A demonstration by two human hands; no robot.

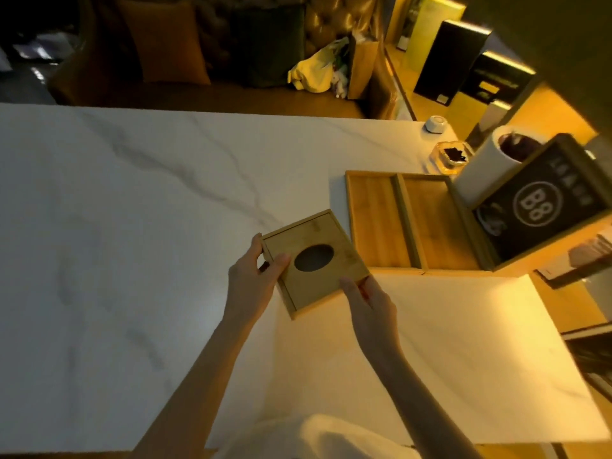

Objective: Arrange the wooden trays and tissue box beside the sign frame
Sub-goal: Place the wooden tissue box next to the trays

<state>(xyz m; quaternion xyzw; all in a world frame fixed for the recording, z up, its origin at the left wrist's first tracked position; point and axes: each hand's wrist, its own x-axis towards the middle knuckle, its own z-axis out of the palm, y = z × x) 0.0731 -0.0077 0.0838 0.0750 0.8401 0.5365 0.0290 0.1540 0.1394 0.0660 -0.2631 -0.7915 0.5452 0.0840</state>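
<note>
While both hands clamp it, the tissue box [314, 265] sits skewed on the marble table [132, 210], its far corner just short of the wooden trays [410, 220]. The left hand [255, 276] pinches the left edge, thumb on the lid; the right hand [367, 299] grips the near right corner, fingers wrapped under the rim. Beyond the grip to the right, two trays lie side by side, and past them stands the sign frame [543, 207], tilted back.

Risk, as judged: the box is rotated against the tray line; sliding it in without squaring it first would knock a corner into the nearer tray and shift it. The sliding lid could also move under thumb pressure.

Box and trays are pale bamboo-like wood, flat, straight-edged, smooth. The lid has an oval opening, dark inside. The table is polished, white, grey-veined.
</note>
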